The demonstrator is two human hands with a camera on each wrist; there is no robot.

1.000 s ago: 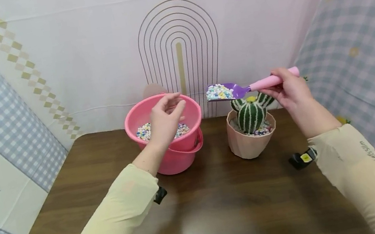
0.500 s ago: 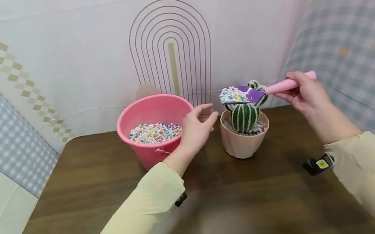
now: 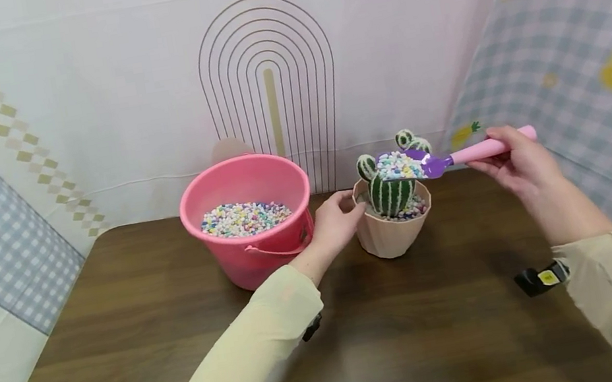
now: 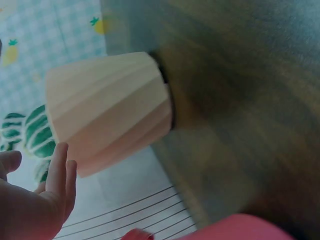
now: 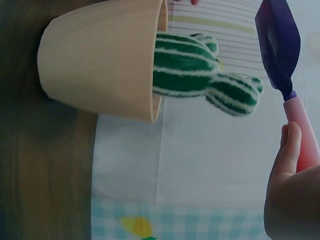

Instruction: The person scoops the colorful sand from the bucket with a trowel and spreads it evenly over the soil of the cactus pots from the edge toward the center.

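Observation:
My right hand (image 3: 524, 166) grips the pink handle of a small garden trowel (image 3: 435, 165). Its purple blade holds a heap of pastel pebbles (image 3: 398, 165) and is held level above the pot, overlapping the green-and-white cactus (image 3: 392, 196). In the right wrist view, the blade's underside shows well clear of the cactus top. The peach faceted pot (image 3: 388, 235) stands upright with grey filling and some coloured pebbles around the cactus. At the pot's left rim is my left hand (image 3: 335, 223), its fingers fairly straight and thumb apart in the left wrist view.
A pink bucket (image 3: 252, 253) partly filled with multicoloured pebbles (image 3: 244, 219) stands left of the pot, its handle hanging down in front. Both stand near the back of the dark wooden table (image 3: 127, 353). Printed cloths (image 3: 117, 100) hang behind and at the sides.
My left hand has moved from over the bucket to the right, reaching the pot's rim. The loaded trowel in my right hand has moved right and lower, over the cactus. The view has shifted slightly.

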